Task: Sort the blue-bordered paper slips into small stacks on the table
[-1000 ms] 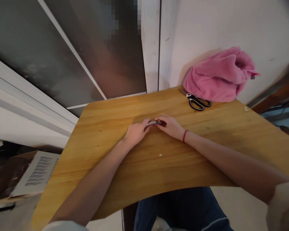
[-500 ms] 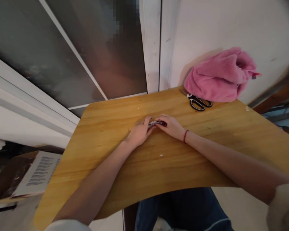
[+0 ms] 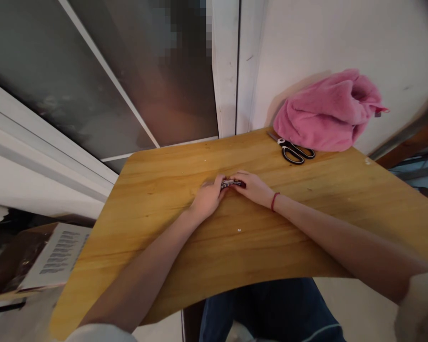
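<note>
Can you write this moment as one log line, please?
left hand: holds small patterned object | right hand: holds its other end | scissors: on table, beside pink plush bundle

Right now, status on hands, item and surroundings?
Left hand: holding small item, left end. Right hand: same item, right end. Scissors, pink cloth: back right, apart from both hands.

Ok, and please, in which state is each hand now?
Left hand: closed on one end of a small patterned object.
Right hand: closed on the same object's other end.
</note>
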The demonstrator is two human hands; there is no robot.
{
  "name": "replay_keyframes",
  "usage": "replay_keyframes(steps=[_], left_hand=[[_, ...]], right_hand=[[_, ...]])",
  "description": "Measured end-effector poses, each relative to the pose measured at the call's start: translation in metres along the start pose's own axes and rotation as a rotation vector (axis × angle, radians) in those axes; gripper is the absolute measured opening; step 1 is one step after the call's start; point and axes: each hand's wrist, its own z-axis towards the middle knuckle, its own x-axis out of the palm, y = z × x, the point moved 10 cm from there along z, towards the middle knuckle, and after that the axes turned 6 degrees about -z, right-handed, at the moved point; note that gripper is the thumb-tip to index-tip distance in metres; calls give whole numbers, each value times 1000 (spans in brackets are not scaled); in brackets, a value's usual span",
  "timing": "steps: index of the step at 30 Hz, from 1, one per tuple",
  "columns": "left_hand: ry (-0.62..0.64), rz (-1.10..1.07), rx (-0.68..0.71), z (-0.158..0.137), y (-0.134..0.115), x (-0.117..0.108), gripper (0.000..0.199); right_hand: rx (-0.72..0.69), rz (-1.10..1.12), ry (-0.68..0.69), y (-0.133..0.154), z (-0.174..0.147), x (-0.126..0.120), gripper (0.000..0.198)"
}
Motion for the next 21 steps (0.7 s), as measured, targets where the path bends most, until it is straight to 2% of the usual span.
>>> replay_keyframes(steps=[4, 8, 12, 17, 21], left_hand=[[-28, -104, -22, -2, 8, -4, 30], [-11, -49, -34, -3, 12, -4, 30], [2, -11, 23, 1, 5, 1, 24], [-9, -105, -14, -1, 7, -2, 20], [-20, -62, -37, -2, 8, -8, 24]], right_hand=[[14, 23, -66, -1, -2, -7, 16], [41, 2, -5, -6, -1, -1, 23], [71, -11, 14, -10, 0, 3, 16], [19, -22, -61, -3, -2, -4, 16], [-12, -59, -31, 0, -1, -1, 22]])
